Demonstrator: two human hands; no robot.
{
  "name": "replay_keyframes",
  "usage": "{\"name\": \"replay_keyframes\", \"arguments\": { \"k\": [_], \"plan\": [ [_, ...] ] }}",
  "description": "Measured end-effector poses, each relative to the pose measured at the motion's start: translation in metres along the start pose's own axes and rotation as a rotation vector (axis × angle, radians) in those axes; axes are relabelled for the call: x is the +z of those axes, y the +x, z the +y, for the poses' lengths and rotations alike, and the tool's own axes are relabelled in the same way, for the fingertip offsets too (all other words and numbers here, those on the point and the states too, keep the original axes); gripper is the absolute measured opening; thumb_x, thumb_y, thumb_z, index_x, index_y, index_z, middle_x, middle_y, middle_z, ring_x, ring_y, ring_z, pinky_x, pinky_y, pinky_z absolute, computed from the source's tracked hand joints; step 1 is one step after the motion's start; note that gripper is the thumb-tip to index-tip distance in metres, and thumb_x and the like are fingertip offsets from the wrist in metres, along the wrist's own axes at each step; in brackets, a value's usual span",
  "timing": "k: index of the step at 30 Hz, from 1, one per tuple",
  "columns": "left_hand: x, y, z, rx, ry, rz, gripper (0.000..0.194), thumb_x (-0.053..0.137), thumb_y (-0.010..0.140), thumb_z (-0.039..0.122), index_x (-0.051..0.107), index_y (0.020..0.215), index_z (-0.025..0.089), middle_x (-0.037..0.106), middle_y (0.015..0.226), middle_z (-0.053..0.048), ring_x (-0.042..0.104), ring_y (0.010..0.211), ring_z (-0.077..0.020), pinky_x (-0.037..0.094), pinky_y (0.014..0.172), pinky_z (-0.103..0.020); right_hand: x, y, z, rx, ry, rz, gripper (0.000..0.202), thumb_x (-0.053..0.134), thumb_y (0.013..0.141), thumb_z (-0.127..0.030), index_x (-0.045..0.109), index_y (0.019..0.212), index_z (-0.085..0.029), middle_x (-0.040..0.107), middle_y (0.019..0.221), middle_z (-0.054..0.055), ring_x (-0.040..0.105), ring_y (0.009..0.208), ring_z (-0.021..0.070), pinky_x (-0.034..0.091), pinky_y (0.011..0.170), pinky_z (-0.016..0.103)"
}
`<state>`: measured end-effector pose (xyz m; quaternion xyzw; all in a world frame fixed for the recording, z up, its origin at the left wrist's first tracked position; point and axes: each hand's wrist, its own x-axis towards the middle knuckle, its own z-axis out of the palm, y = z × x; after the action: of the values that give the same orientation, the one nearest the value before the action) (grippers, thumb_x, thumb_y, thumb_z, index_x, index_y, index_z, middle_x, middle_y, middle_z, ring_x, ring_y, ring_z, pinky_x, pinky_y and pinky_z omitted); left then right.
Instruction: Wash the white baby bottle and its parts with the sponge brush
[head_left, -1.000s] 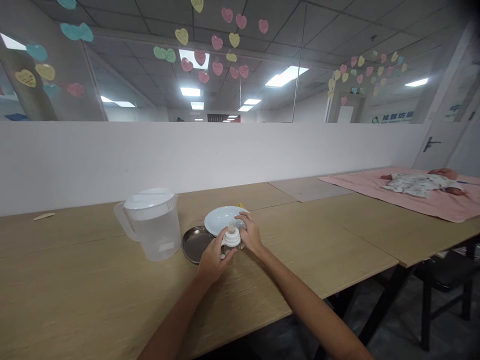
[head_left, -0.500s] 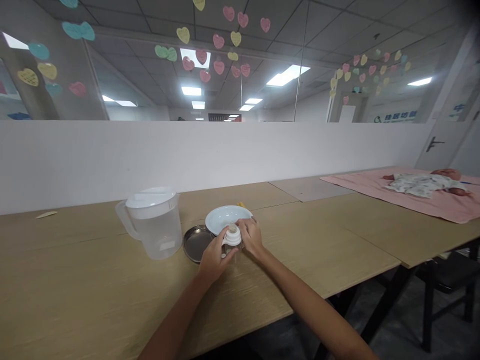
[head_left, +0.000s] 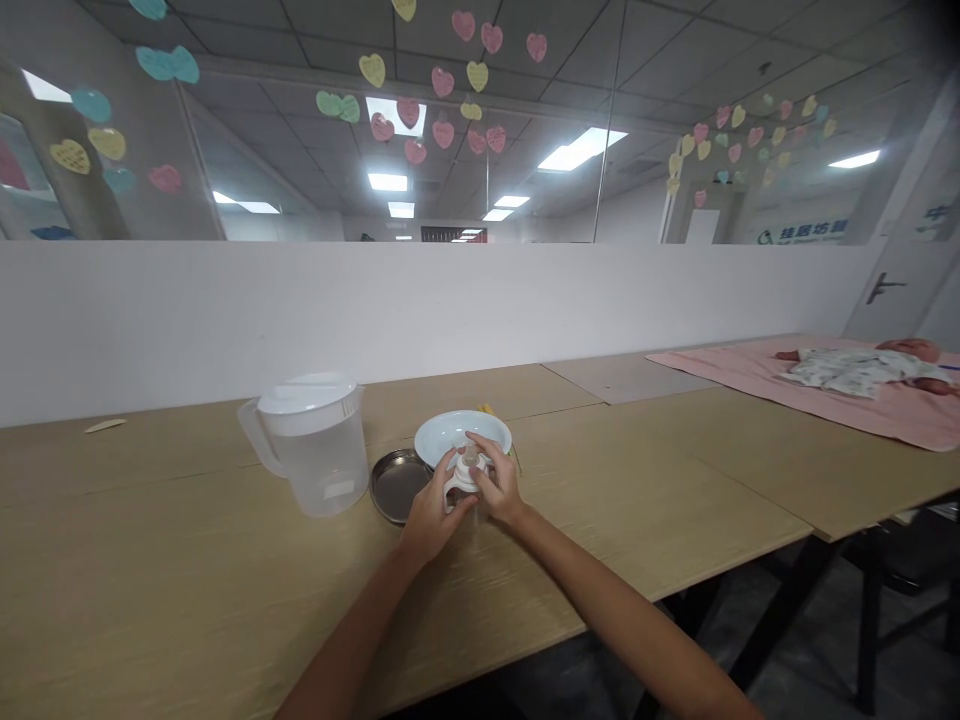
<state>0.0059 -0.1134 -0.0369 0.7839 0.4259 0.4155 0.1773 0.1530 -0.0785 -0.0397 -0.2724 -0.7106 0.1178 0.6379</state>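
In front of me is a baby bottle [head_left: 466, 474] with a clear teat, a white collar and a white side handle. My left hand [head_left: 429, 518] is closed around its left side, thumb low and fingers by the handle. From the right, my right hand [head_left: 501, 482] grips the collar, its fingers bent around the base of the teat. Much of the bottle's body is hidden by my fingers. Just behind stands a white bowl [head_left: 442, 432], and a round metal dish [head_left: 396, 490] lies to the left, partly behind my left hand.
A lidded clear jug [head_left: 319, 450] with liquid stands left of the dish. Something yellow [head_left: 487, 409] pokes out behind the bowl. Far right, a baby doll [head_left: 844, 370] lies on a pink cloth [head_left: 720, 375]. A flat pale piece [head_left: 105, 425] rests at far left.
My right hand has shifted, its fingers now closing over the collar around the teat. The teat shows more upright. My left hand keeps its hold; the view has turned slightly left.
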Motion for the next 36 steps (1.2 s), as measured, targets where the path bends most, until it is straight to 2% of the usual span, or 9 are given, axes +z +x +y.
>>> {"name": "replay_keyframes", "arguments": {
  "k": [5, 9, 11, 14, 17, 24, 27, 31, 36],
  "plan": [
    [0.001, 0.000, 0.001, -0.012, 0.020, -0.003, 0.070, 0.054, 0.082, 0.040, 0.020, 0.141, 0.019, 0.056, 0.125, -0.012, 0.054, 0.110, -0.0226, 0.040, 0.093, -0.036, -0.006, 0.006, 0.018, 0.123, 0.013, 0.128, 0.053, 0.042, 0.073, -0.019, 0.047, 0.125, -0.019, 0.064, 0.105, 0.006, 0.056, 0.101, 0.0213, 0.041, 0.093, 0.038],
    [0.001, 0.000, 0.000, -0.003, 0.018, -0.023, 0.070, 0.052, 0.083, 0.040, 0.019, 0.141, 0.019, 0.055, 0.125, -0.013, 0.054, 0.111, -0.0229, 0.040, 0.094, -0.036, -0.015, 0.011, 0.027, 0.191, 0.000, 0.247, 0.042, 0.042, 0.076, -0.023, 0.050, 0.118, -0.019, 0.064, 0.097, 0.005, 0.058, 0.093, 0.0201, 0.043, 0.088, 0.038],
    [0.001, 0.000, 0.000, 0.004, 0.018, -0.022, 0.068, 0.051, 0.084, 0.040, 0.020, 0.141, 0.019, 0.055, 0.125, -0.014, 0.054, 0.110, -0.0230, 0.040, 0.094, -0.037, -0.016, 0.010, 0.023, 0.103, 0.024, 0.193, 0.040, 0.044, 0.079, -0.028, 0.050, 0.117, -0.019, 0.063, 0.098, 0.007, 0.058, 0.093, 0.0211, 0.044, 0.088, 0.039],
    [0.001, 0.000, -0.002, 0.011, 0.019, -0.026, 0.067, 0.050, 0.084, 0.040, 0.022, 0.140, 0.018, 0.055, 0.124, -0.014, 0.054, 0.109, -0.0238, 0.040, 0.092, -0.038, -0.013, 0.005, 0.012, -0.064, -0.015, 0.006, 0.046, 0.049, 0.077, -0.033, 0.047, 0.121, -0.018, 0.060, 0.110, 0.010, 0.056, 0.101, 0.0244, 0.041, 0.092, 0.042],
    [0.000, 0.000, -0.003, 0.017, 0.013, -0.028, 0.066, 0.050, 0.084, 0.041, 0.023, 0.140, 0.018, 0.054, 0.125, -0.015, 0.051, 0.114, -0.0250, 0.040, 0.093, -0.039, -0.008, 0.001, 0.006, -0.134, -0.089, -0.102, 0.051, 0.051, 0.074, -0.033, 0.044, 0.122, -0.018, 0.057, 0.116, 0.012, 0.053, 0.106, 0.0263, 0.039, 0.095, 0.043],
    [-0.001, -0.001, 0.001, 0.004, 0.033, -0.031, 0.069, 0.053, 0.082, 0.039, 0.022, 0.140, 0.018, 0.055, 0.125, -0.014, 0.051, 0.115, -0.0244, 0.038, 0.096, -0.038, -0.014, 0.007, 0.026, 0.065, -0.004, 0.146, 0.038, 0.042, 0.077, -0.029, 0.048, 0.113, -0.018, 0.059, 0.101, 0.008, 0.056, 0.091, 0.0204, 0.044, 0.085, 0.037],
    [-0.001, -0.002, 0.002, 0.014, 0.037, -0.027, 0.068, 0.053, 0.083, 0.040, 0.023, 0.140, 0.019, 0.055, 0.125, -0.013, 0.053, 0.112, -0.0239, 0.039, 0.095, -0.038, -0.016, 0.007, 0.023, 0.069, 0.046, 0.074, 0.036, 0.041, 0.082, -0.038, 0.051, 0.110, -0.020, 0.061, 0.090, 0.005, 0.058, 0.083, 0.0195, 0.046, 0.079, 0.035],
    [-0.001, -0.003, 0.003, 0.007, 0.045, -0.023, 0.067, 0.052, 0.083, 0.043, 0.025, 0.139, 0.019, 0.055, 0.125, -0.013, 0.053, 0.111, -0.0237, 0.040, 0.094, -0.038, -0.011, 0.005, 0.010, 0.029, -0.029, -0.079, 0.048, 0.056, 0.075, -0.042, 0.049, 0.117, -0.021, 0.061, 0.090, 0.004, 0.057, 0.078, 0.0191, 0.046, 0.075, 0.033],
    [-0.001, -0.003, 0.002, 0.010, 0.060, -0.031, 0.066, 0.050, 0.084, 0.043, 0.025, 0.140, 0.019, 0.055, 0.124, -0.012, 0.052, 0.113, -0.0241, 0.041, 0.094, -0.038, -0.007, 0.010, 0.005, 0.172, 0.079, 0.082, 0.049, 0.063, 0.072, -0.037, 0.049, 0.116, -0.021, 0.061, 0.092, 0.005, 0.058, 0.078, 0.0174, 0.049, 0.072, 0.031]
  ]
}}
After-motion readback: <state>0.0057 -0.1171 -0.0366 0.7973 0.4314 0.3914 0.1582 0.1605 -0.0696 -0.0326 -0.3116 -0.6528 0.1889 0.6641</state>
